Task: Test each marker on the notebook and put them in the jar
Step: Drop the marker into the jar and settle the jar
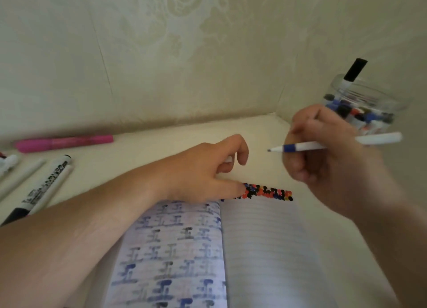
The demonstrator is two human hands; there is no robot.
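Notebook (265, 250) open nearest, dot row at top edge. Left hand (208, 169) on its top edge, fingers loosely curled, contents unclear. Right hand (328, 150) grips uncapped blue marker (307, 146), axis horizontal, tip leftward above dots. Jar (369, 104) just behind right hand.

We see a pale wall (161, 53) ahead of us, covered in cream wallpaper with a faint embossed floral pattern and a thin seam running down its left part. It meets a second wall (346, 30) in a corner. Below lies a cream tabletop (161, 146) under soft, even light.
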